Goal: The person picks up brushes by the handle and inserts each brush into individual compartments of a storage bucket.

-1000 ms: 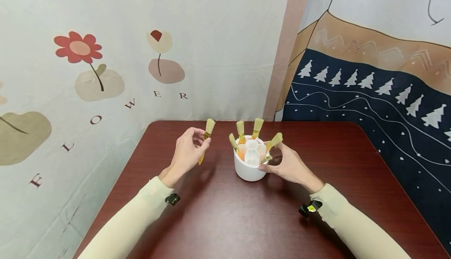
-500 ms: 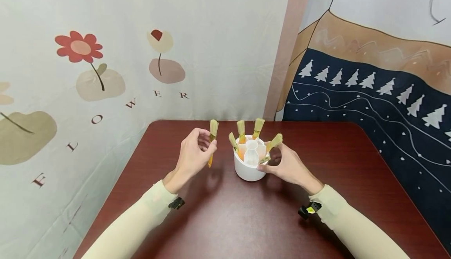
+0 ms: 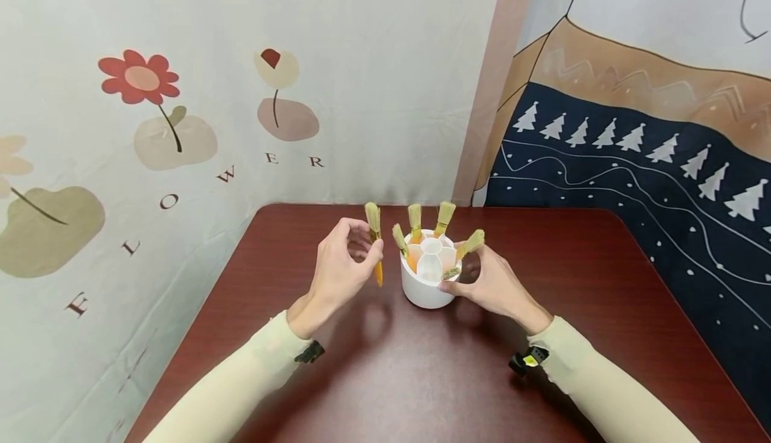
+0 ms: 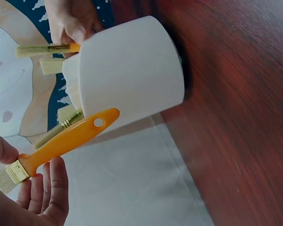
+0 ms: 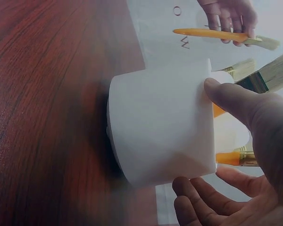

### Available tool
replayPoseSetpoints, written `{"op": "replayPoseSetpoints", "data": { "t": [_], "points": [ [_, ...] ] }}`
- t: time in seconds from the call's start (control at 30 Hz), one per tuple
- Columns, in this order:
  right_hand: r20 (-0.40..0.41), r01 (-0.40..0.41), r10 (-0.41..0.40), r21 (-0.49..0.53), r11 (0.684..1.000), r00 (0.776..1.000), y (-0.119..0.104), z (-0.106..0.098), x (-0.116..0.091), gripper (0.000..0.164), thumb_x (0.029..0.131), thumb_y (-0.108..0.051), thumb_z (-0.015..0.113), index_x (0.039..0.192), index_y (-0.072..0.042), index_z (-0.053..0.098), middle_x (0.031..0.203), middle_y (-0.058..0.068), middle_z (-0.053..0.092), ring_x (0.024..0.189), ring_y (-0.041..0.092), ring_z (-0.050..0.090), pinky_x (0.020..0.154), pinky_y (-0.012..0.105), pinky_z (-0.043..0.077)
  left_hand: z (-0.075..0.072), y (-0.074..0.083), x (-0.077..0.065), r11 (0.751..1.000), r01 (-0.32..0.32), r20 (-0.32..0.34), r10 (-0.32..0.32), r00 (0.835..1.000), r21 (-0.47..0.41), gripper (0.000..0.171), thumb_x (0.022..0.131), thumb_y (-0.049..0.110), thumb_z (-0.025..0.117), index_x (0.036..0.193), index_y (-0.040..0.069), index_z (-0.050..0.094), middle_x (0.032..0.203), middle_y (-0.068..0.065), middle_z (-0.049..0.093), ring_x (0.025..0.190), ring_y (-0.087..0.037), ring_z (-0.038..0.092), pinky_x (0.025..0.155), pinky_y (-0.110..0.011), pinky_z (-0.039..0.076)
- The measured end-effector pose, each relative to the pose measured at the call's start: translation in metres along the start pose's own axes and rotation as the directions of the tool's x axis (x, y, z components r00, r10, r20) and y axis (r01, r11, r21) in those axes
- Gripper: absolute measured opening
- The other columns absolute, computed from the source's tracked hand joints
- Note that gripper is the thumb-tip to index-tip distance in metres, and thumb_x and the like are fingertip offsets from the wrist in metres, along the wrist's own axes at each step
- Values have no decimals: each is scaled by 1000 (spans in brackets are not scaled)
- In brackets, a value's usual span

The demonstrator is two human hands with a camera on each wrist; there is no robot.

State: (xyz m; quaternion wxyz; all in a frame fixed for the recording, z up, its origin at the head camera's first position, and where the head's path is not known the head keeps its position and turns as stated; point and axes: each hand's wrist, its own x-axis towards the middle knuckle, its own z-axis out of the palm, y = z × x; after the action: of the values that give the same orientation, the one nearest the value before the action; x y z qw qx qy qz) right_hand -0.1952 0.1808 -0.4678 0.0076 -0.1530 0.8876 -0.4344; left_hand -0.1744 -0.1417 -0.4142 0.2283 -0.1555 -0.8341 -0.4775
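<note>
My left hand (image 3: 340,262) pinches a small paintbrush (image 4: 68,141) near its metal band. The brush has pale bristles and an orange handle with a hole at its end. In the head view it hangs bristles up, just left of a round white divided holder (image 3: 424,292) and apart from it. My right hand (image 3: 496,282) grips the right side of this holder, with the thumb (image 5: 231,99) at its rim and fingers on the other side. Several similar brushes (image 3: 444,219) stand in its outer compartments and lean outward. The front compartment's bottom is hidden.
The holder stands on a dark red wooden table (image 3: 385,376), toward the far edge. Right behind the table hangs a pale cloth (image 3: 373,95) with printed flowers. A dark blue cloth (image 3: 602,175) with white trees hangs at the right.
My left hand has moved right toward the holder with the paintbrush, which has turned from slanted to nearly upright. My right hand and the holder have stayed in place.
</note>
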Motion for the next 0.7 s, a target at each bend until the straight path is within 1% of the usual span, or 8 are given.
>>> {"op": "replayPoseSetpoints", "data": {
  "t": [0.13,0.23,0.43,0.6,0.7],
  "points": [
    [-8,11,-11,2,1000,1000,-1,2,1,87,88,-50,104,156,-20,59,134,11,77,114,23,81,103,53,68,2,6,-1,1000,-2,-2,2,1000,-21,31,101,11,85,126,1,68,106,-13,79,88,-20,80,80,-30,70],
    [-13,13,-13,3,1000,1000,-1,3,0,86,87,-50,104,155,-20,59,132,10,78,114,23,82,103,54,68,4,11,-1,999,-2,-4,1,1000,-43,32,101,11,86,126,1,68,105,-12,80,87,-20,80,80,-29,70],
    [-13,14,-13,9,1000,1000,-2,4,0,86,87,-49,104,155,-19,59,131,12,79,115,25,84,104,56,69,11,15,-3,996,-36,-12,36,999,-81,32,100,9,86,125,2,67,101,-12,80,92,-22,81,80,-26,70],
    [-13,19,-19,20,1000,1000,-3,4,0,87,87,-49,104,155,-19,59,133,13,78,116,30,84,104,59,69,17,19,-5,991,-57,-2,57,998,-118,32,100,7,86,125,1,67,104,-13,80,95,-23,81,81,-28,71],
    [-16,23,-22,19,1000,1000,-3,4,0,87,87,-49,104,155,-18,59,134,14,77,116,31,84,104,60,69,20,23,-6,990,-67,5,68,998,-123,33,100,6,87,125,1,66,108,-14,79,96,-23,81,83,-28,71]
  ]
}}
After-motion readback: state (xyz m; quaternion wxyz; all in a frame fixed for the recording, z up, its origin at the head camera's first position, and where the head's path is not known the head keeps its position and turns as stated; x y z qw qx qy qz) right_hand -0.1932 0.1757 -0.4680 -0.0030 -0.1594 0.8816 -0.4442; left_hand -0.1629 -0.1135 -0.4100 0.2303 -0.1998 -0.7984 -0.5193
